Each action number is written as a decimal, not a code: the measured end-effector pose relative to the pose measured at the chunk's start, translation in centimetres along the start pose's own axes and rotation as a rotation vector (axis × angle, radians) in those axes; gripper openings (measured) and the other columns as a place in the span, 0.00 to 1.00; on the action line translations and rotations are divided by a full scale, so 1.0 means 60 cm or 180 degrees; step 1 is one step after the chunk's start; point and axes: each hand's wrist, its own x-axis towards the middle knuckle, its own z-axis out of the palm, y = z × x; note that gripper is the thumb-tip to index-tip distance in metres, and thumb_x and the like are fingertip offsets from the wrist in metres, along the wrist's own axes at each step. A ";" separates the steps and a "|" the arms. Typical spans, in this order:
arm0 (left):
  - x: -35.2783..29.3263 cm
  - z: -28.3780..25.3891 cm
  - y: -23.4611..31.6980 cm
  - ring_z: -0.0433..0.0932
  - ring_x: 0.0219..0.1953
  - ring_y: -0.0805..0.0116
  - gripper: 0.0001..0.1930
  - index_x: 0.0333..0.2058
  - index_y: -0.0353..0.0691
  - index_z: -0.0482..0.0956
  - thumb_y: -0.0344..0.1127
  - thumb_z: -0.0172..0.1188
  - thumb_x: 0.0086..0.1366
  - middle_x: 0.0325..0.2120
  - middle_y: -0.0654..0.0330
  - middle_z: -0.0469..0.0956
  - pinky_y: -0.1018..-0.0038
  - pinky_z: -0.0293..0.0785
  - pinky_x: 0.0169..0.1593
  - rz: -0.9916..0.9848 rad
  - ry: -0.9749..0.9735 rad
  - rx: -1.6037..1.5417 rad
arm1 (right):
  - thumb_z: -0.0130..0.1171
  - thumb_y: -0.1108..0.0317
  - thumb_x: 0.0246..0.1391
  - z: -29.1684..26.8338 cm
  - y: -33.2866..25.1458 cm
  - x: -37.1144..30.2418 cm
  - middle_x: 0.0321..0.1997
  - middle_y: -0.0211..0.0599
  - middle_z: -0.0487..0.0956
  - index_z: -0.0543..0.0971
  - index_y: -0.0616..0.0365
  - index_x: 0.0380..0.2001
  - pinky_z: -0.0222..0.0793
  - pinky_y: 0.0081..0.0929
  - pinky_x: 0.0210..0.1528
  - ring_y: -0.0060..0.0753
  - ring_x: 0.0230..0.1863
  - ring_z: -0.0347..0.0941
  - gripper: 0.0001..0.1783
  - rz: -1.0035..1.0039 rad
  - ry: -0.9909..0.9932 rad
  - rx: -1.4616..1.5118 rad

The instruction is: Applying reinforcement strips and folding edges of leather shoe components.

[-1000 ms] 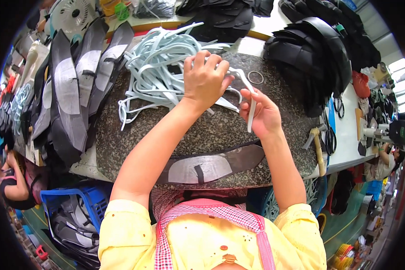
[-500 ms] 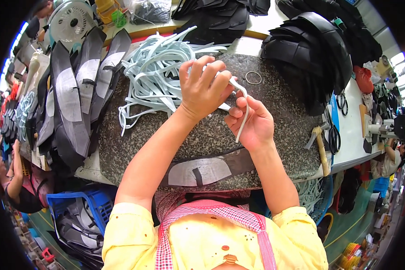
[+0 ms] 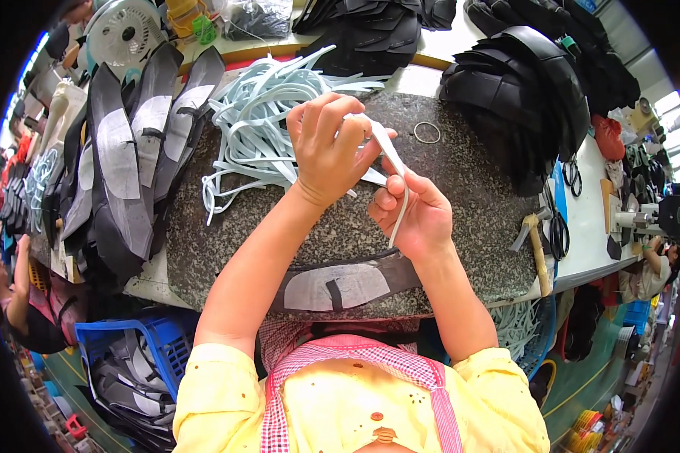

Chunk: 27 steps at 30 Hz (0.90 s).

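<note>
Above the stone slab (image 3: 491,241), my left hand (image 3: 331,147) is closed on a pale strip (image 3: 389,151), its fingers curled toward me. The strip runs from there to my right hand (image 3: 423,219), which pinches it between thumb and fingers. A thin end of the strip hangs down past the right palm. Just beyond my left hand lies a tangled heap of pale blue-white strips (image 3: 253,113). Near the slab's front edge, below my wrists, rests a dark curved piece with a light grey patch (image 3: 363,285), partly hidden by my right forearm.
Dark pieces with grey patches (image 3: 121,166) are stacked at the left. Black curved pieces (image 3: 517,98) pile up at the far right. A hammer (image 3: 536,245) lies at the slab's right edge, and a thin ring (image 3: 427,133) beyond my right hand. A blue basket (image 3: 170,347) stands lower left.
Both hands have shifted slightly left, still holding the strip. The stretch of strip between them now shows longer and with its wide face turned up.
</note>
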 end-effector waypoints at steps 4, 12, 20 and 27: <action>-0.009 -0.018 0.003 0.73 0.39 0.66 0.16 0.26 0.48 0.70 0.44 0.70 0.47 0.31 0.68 0.74 0.66 0.58 0.46 -0.0372 -0.0444 -0.0113 | 0.50 0.67 0.59 -0.009 -0.023 -0.011 0.31 0.40 0.80 0.71 0.60 0.41 0.72 0.25 0.40 0.31 0.33 0.77 0.10 0.0046 -0.0131 -0.1136; -0.023 -0.028 0.005 0.74 0.41 0.64 0.15 0.30 0.46 0.71 0.39 0.68 0.48 0.31 0.68 0.75 0.66 0.60 0.48 0.0021 -0.1011 0.0109 | 0.69 0.59 0.45 0.011 -0.043 0.055 0.31 0.32 0.78 0.73 0.62 0.39 0.70 0.20 0.35 0.19 0.31 0.71 0.23 -0.0984 0.0789 -0.5368; -0.018 -0.060 0.017 0.66 0.50 0.59 0.14 0.30 0.48 0.74 0.45 0.66 0.49 0.37 0.65 0.71 0.62 0.58 0.49 -0.0362 -0.1191 0.0319 | 0.64 0.66 0.50 -0.019 -0.055 0.065 0.20 0.24 0.73 0.80 0.61 0.25 0.58 0.14 0.23 0.15 0.20 0.64 0.09 -0.1132 0.0936 -0.4377; -0.021 -0.063 0.036 0.65 0.47 0.59 0.12 0.28 0.45 0.83 0.46 0.67 0.52 0.36 0.65 0.75 0.61 0.60 0.49 -0.1738 -0.1698 -0.0445 | 0.56 0.67 0.58 -0.014 -0.057 0.048 0.22 0.26 0.77 0.80 0.62 0.30 0.65 0.12 0.24 0.13 0.21 0.69 0.10 -0.0298 0.0710 -0.3490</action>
